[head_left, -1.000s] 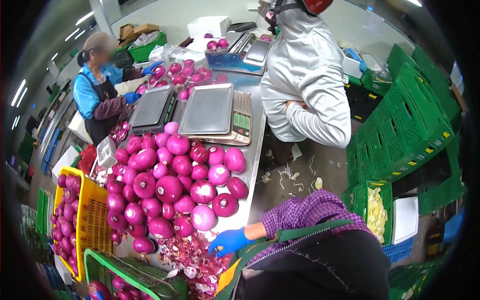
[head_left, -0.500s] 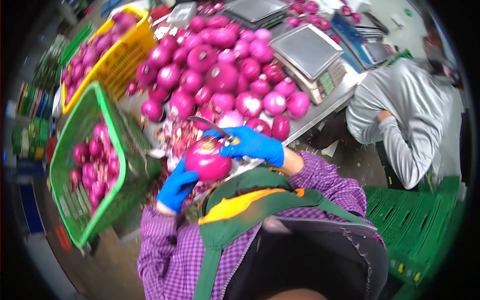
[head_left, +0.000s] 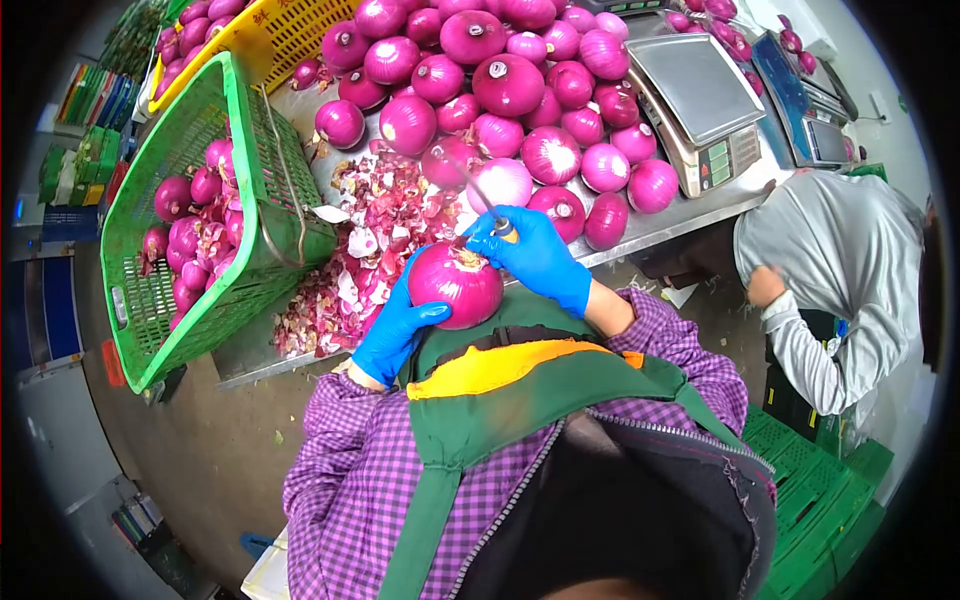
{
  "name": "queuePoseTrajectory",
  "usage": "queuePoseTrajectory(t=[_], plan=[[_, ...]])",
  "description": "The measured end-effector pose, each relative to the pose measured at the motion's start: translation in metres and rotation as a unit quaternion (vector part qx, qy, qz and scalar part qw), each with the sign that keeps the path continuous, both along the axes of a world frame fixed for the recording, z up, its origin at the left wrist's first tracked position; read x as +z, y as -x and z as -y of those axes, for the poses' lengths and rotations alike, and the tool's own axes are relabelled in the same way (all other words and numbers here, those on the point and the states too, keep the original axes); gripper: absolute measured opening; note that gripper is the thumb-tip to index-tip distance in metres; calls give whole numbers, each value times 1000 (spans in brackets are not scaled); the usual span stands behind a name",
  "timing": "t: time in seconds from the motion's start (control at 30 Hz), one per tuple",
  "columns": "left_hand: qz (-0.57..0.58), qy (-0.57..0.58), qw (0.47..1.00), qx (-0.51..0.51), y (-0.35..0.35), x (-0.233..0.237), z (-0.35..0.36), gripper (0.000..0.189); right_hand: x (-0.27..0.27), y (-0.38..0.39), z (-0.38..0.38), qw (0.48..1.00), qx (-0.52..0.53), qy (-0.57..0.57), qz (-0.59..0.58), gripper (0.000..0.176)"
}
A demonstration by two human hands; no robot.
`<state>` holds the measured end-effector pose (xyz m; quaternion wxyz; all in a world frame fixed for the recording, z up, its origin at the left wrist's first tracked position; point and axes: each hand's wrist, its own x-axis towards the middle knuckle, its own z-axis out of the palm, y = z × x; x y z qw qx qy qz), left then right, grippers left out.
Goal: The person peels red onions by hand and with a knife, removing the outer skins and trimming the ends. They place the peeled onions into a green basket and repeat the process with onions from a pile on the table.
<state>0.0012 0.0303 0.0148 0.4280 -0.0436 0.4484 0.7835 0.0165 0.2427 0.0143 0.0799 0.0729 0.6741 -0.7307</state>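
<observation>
A large red onion (head_left: 462, 295) rests in my left hand (head_left: 392, 338), a blue glove with the thumb across its near side and the fingers around its left. My right hand (head_left: 543, 262), gloved in blue too, is closed on the handle of a small knife (head_left: 508, 232) right at the onion's dry, ragged top. The blade, blurred, points up and away over the table. Beyond it a heap of red onions (head_left: 508, 84) covers the metal table. A pile of loose onion skins (head_left: 372, 262) lies just left of my hands.
At left stands a green basket (head_left: 228, 330) with several onions and skins, a yellow crate (head_left: 262, 45) of onions behind it. A weighing scale (head_left: 700, 90) sits right of the heap. A person in a grey top (head_left: 835, 255) bends at the right, above green crates (head_left: 800, 490).
The view has shifted, so table and basket sit higher in it. The knife has swung from lying across the onion's top to pointing away, and my right hand is lifted slightly off the onion.
</observation>
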Motion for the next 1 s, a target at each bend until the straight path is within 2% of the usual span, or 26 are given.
queuePoseTrajectory(t=[0.07,0.13,0.2,0.23,0.27,0.3,0.33,0.4,0.6,0.7,0.77,0.87,0.93,1.0], plan=[[21,-7,1000,21,-3,-5,4,90,-5,5,0,999,5,34,10,23],[30,-16,999,33,-4,-4,5,88,2,9,-5,995,59,55,61,25],[49,-24,997,55,-5,-6,9,85,0,10,-9,996,85,16,30,31],[67,-34,995,72,-6,-6,12,83,-13,7,-11,986,86,-107,-93,37],[67,-31,994,75,-5,-5,16,83,-20,5,-13,947,83,-225,-214,44],[57,-25,995,73,-5,-4,18,78,-15,-2,-13,928,129,-303,-177,58],[47,-18,996,69,-5,-3,21,74,-14,-6,-10,928,131,-300,-177,58],[61,-25,995,75,-3,-6,25,74,-14,-11,-5,882,164,-407,-173,66],[26,-29,999,35,0,-7,29,78,-13,-8,9,870,152,-425,-199,65],[4,-23,1000,17,3,-6,29,86,-18,-7,14,859,161,-444,-199,62],[-26,-5,999,22,3,-2,26,95,-20,-9,15,848,177,-460,-193,61],[-45,9,998,34,-3,0,24,99,-26,-11,18,837,149,-480,-214,59],[-39,9,999,31,-5,1,26,99,-34,-11,17,845,115,-458,-252,66],[-34,8,999,29,-7,1,26,99,-32,-11,18,839,132,-476,-227,64]])
